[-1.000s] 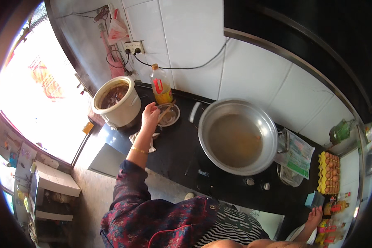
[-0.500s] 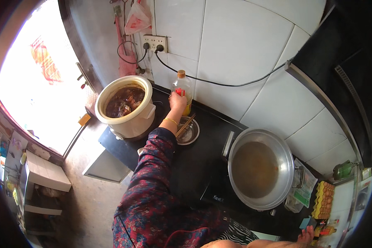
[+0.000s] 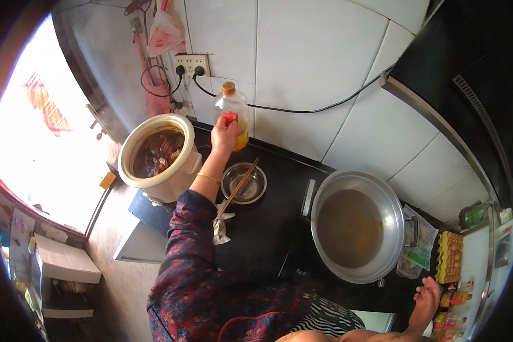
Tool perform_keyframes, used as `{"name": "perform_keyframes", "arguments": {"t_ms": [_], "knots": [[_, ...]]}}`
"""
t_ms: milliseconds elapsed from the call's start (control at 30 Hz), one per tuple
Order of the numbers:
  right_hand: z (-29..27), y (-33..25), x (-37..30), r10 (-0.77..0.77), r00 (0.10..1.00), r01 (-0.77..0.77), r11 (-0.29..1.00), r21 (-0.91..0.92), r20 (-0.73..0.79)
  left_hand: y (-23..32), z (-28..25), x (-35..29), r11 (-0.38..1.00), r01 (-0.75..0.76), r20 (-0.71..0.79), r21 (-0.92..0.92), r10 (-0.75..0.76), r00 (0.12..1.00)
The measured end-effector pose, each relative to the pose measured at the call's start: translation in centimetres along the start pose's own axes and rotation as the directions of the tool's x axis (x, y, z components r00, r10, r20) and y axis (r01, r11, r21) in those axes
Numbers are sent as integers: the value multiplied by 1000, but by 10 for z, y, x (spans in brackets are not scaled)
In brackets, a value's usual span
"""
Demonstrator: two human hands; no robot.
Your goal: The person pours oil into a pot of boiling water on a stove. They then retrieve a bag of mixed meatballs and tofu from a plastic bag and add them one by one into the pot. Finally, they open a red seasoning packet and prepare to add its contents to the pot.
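Hiding part of bottle (image 3: 242, 123): left hand (image 3: 223, 137).

This was a kitchen: a white tiled wall (image 3: 308, 68) rose behind a glossy black worktop (image 3: 279, 228), where a round cream cooker (image 3: 179, 182) of dark brown stew (image 3: 158, 151) stood at left, a wide silver metal pan (image 3: 392, 219) at right, beneath a black range hood (image 3: 439, 62), with brown eggs (image 3: 453, 259) at far right.

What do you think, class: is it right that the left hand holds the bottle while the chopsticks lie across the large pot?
Only the place of the chopsticks is wrong: the head view shows them across the small metal bowl. The left hand does hold the bottle.
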State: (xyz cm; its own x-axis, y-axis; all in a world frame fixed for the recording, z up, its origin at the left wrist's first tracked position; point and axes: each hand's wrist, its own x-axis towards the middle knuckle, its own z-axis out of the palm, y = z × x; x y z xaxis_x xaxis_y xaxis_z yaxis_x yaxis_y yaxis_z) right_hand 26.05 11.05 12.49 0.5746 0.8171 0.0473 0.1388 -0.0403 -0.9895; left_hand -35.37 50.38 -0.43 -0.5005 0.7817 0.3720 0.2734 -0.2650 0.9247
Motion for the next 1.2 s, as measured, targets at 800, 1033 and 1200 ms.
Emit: {"name": "perform_keyframes", "arguments": {"t_ms": [800,1033,1200], "knots": [[194,-60,47,-170,500,264,964,38,849,293,-1,-272,950,-244,852,195,-40,522],[177,-39,60,-365,477,419,894,158,800,307,28,-291,884,-407,891,230,-23,454],[157,-33,74,-514,399,499,816,290,759,320,42,-281,962,-113,898,248,-184,398]]}}
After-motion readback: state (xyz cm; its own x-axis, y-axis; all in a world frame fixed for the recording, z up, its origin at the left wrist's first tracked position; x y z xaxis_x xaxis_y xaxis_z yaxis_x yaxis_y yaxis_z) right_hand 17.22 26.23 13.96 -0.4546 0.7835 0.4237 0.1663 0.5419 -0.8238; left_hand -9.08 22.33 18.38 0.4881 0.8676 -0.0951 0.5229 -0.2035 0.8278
